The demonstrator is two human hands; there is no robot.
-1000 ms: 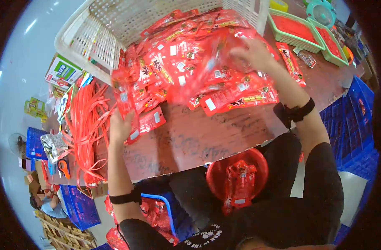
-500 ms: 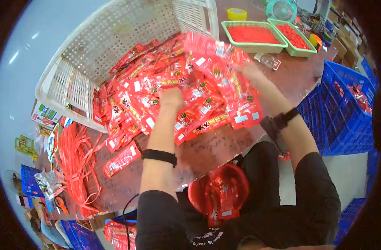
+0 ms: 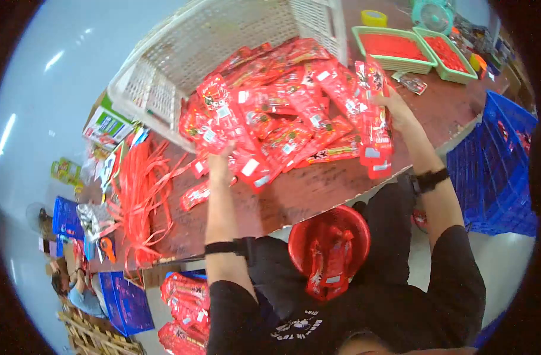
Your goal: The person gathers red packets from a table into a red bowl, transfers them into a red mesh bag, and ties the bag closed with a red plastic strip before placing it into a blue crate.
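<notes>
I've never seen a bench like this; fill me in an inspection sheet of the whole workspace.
Surface: reddish-brown tabletop, dark marks near its front edge.
Job's things: red packets heaped at the mouth of a white basket; more in a red basin below.
Clutter: red strips at left; green trays, yellow tape and a small fan at far right.
Grippers: no robot, bare hands; right hand holds several packets, left hand is at the heap, fingers partly hidden.
Cables: nothing seen.
Surroundings: blue crates on both sides; another person at lower left.
</notes>
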